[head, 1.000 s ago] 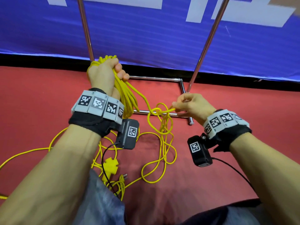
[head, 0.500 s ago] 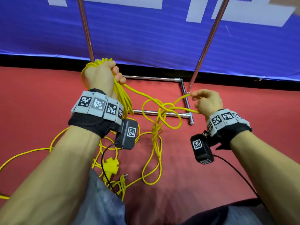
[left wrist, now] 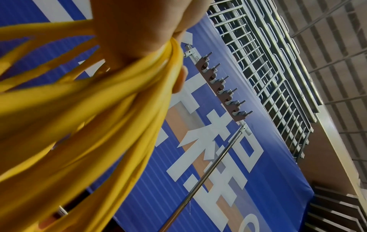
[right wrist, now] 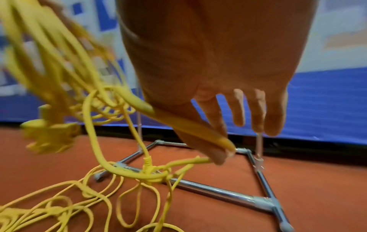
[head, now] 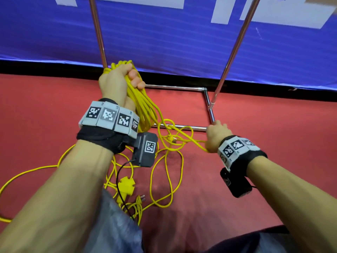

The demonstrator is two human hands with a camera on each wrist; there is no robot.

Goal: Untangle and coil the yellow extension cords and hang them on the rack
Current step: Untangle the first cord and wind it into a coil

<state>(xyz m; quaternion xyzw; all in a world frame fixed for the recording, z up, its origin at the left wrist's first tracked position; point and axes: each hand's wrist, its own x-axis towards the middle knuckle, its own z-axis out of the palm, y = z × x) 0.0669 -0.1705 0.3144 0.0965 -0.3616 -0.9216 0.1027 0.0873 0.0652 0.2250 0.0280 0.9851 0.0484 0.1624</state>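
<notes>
Red carpet (head: 54,110) runs up to a blue printed banner (head: 164,37), where the chrome tube rack (head: 228,57) stands. My left hand (head: 116,83) is fisted round a bundle of coiled yellow extension cord (head: 144,108), raised before the rack's left pole. My right hand (head: 216,137) pinches one strand between thumb and forefinger (other fingers loose), stretched from a knot (head: 170,136). Slack loops and a yellow socket block (head: 126,186) lie on the carpet.

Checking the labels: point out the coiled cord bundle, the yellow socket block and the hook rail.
coiled cord bundle (head: 144,106), head view, strands below the left hand.
yellow socket block (head: 126,185), head view, centre of its body.
hook rail (left wrist: 222,87), left wrist view, middle of the brown bar.
</notes>
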